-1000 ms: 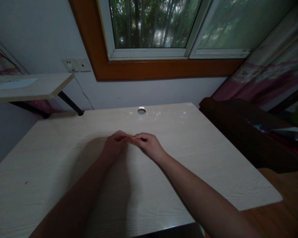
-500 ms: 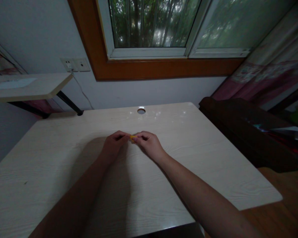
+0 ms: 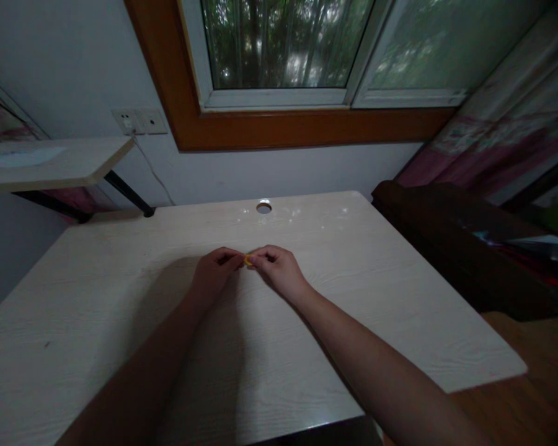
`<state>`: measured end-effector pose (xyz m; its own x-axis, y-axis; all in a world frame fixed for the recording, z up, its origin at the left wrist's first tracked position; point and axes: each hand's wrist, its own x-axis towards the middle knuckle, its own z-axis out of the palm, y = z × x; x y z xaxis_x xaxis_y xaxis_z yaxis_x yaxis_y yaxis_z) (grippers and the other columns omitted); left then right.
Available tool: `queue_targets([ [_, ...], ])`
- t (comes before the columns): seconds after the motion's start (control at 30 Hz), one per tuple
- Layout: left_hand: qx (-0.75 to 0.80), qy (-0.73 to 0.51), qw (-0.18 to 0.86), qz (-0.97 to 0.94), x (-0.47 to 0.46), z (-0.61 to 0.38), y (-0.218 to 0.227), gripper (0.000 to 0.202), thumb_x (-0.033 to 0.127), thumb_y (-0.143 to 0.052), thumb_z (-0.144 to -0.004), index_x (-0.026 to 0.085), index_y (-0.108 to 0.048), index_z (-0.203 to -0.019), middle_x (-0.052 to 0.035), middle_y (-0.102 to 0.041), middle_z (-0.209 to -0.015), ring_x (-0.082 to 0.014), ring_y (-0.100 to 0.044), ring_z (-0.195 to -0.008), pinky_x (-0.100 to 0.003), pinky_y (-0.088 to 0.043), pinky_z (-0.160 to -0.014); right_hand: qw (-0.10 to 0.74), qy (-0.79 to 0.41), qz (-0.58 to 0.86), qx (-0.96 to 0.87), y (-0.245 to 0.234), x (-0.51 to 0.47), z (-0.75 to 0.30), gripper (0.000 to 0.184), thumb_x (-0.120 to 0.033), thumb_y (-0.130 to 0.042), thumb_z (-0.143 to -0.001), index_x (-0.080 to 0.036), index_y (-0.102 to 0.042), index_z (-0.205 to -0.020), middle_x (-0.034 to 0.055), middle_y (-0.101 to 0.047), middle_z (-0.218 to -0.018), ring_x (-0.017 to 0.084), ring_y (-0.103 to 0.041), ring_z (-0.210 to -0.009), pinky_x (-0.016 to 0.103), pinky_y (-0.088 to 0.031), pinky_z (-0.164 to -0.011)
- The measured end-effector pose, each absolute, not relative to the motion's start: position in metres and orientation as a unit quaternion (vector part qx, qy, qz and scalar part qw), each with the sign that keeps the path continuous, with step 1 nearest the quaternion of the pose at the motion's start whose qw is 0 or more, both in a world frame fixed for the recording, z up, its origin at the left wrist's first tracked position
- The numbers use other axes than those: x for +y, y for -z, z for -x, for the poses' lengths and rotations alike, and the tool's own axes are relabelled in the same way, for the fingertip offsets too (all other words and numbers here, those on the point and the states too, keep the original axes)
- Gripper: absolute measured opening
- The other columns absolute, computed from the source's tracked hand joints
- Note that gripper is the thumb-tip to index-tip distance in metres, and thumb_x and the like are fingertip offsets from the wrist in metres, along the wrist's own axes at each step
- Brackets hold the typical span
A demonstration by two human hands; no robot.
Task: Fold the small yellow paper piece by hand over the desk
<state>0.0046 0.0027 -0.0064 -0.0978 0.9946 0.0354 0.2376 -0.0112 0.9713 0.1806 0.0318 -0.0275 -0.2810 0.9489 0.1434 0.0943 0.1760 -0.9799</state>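
A small yellow loop-like thing is pinched between my two hands above the pale desk. Its exact kind is too small to make out, and fingers cover part of it. My left hand grips its left side between thumb and forefinger. From the right, my right hand pinches the other side, thumb toward me. The fingertips of both hands almost meet.
A round cable hole lies near the desk's back edge. At the left, a raised shelf stands on black legs. Behind are a wall socket with a cord and a window. Dark wooden furniture stands to the right.
The yellow thing's visible shape between my fingertips has changed, from a flatter strip with a bit hanging below to a small curved loop. Both hands stay nearly in place.
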Motion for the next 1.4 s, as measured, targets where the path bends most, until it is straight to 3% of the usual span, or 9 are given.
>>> queue_targets([
  [0.33, 0.515, -0.563, 0.483, -0.431, 0.009, 0.0, 0.016, 0.025, 0.038, -0.074, -0.073, 0.016, -0.067, -0.083, -0.0026, -0.07, -0.079, -0.0141, -0.066, -0.071, -0.03, -0.053, -0.075, 0.5, -0.582, 0.376, -0.521, 0.025, 0.038, -0.183, 0.021, -0.033, -0.074, -0.074, -0.016, -0.072, -0.085, 0.0057, -0.071, -0.076, 0.015, -0.066, -0.069, 0.027, -0.052, -0.069],
  [0.63, 0.53, -0.494, 0.45, -0.523, 0.006, -0.004, 0.008, 0.033, 0.044, -0.071, -0.075, 0.018, -0.067, -0.095, -0.0032, -0.07, -0.088, -0.0151, -0.064, -0.076, -0.026, -0.051, -0.069, 0.49, -0.46, 0.383, -0.633, 0.025, 0.034, -0.185, 0.019, -0.031, -0.069, -0.08, -0.019, -0.072, -0.094, 0.0066, -0.072, -0.089, 0.016, -0.066, -0.079, 0.028, -0.053, -0.074],
  [0.77, 0.561, -0.429, 0.407, -0.579, 0.004, -0.005, 0.003, 0.031, 0.048, -0.067, -0.078, 0.019, -0.072, -0.087, -0.002, -0.069, -0.077, -0.0156, -0.061, -0.072, -0.026, -0.048, -0.069, 0.489, -0.42, 0.382, -0.663, 0.022, 0.031, -0.186, 0.021, -0.03, -0.067, -0.082, -0.02, -0.071, -0.099, 0.0058, -0.071, -0.089, 0.016, -0.066, -0.08, 0.028, -0.052, -0.074],
  [1.17, 0.541, -0.409, 0.495, -0.544, 0.004, -0.006, 0.01, 0.027, 0.045, -0.073, -0.074, 0.019, -0.071, -0.082, -0.0037, -0.074, -0.079, -0.018, -0.069, -0.075, -0.03, -0.054, -0.074, 0.547, -0.467, 0.384, -0.579, 0.016, 0.033, -0.186, 0.029, -0.032, -0.071, -0.078, -0.021, -0.067, -0.104, 0.0039, -0.068, -0.085, 0.015, -0.063, -0.075, 0.03, -0.051, -0.073],
  [1.4, 0.509, -0.484, 0.522, -0.485, 0.006, -0.009, 0.009, 0.046, 0.043, -0.077, -0.07, 0.017, -0.061, -0.105, -0.0019, -0.073, -0.076, -0.0195, -0.072, -0.076, -0.034, -0.056, -0.078, 0.538, -0.495, 0.376, -0.569, 0.019, 0.035, -0.185, 0.032, -0.035, -0.071, -0.078, -0.02, -0.066, -0.106, 0.0044, -0.068, -0.089, 0.015, -0.063, -0.079, 0.03, -0.051, -0.078],
])
